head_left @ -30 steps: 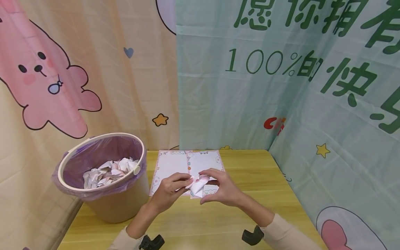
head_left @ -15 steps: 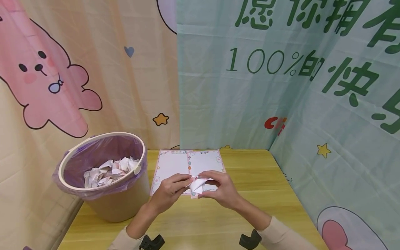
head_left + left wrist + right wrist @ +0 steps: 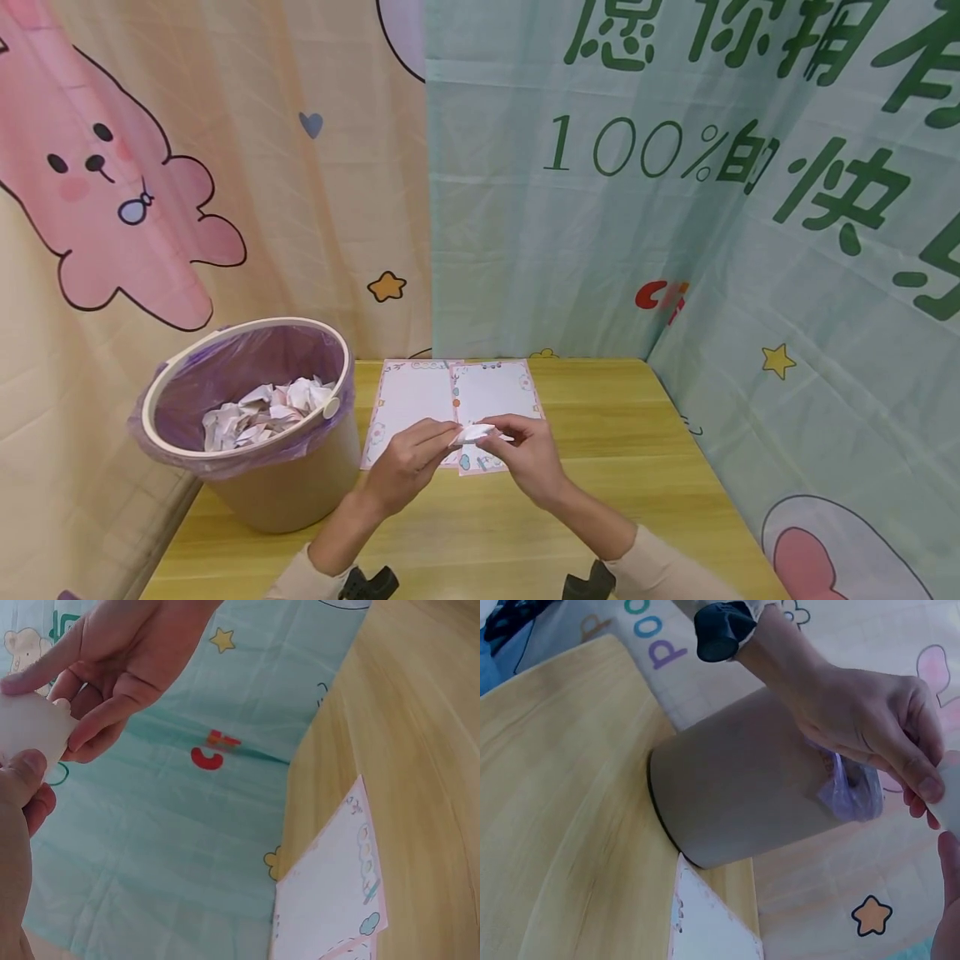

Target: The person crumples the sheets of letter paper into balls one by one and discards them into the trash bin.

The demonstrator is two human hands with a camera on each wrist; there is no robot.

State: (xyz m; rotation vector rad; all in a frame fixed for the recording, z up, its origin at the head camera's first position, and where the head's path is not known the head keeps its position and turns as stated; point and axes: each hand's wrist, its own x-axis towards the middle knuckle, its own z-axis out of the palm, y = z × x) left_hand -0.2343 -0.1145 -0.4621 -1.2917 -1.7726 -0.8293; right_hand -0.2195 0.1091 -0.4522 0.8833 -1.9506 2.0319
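A folded piece of white paper (image 3: pixel 476 432) is held up between both hands, above sheets on the table. My left hand (image 3: pixel 411 460) pinches its left end between thumb and fingers. At the other end, the thumb and fingers of my right hand (image 3: pixel 529 460) grip the paper. In the left wrist view the paper (image 3: pixel 31 729) looks smooth and rounded, the right hand (image 3: pixel 139 664) holding its far side. Only part of the paper (image 3: pixel 952 796) shows in the right wrist view, where the left thumb presses on it.
Two white sheets with decorated pink borders, a left one (image 3: pixel 415 398) and a right one (image 3: pixel 491 390), lie on the wooden table (image 3: pixel 607 433). To the left stands a beige bin (image 3: pixel 279 492) with a purple liner, holding crumpled paper (image 3: pixel 262 410). Printed curtains (image 3: pixel 540 250) enclose the back and sides.
My right hand has moved slightly left and its thumb has come in toward its fingers on the paper. The paper now looks flatter and narrower. My left hand has barely moved.
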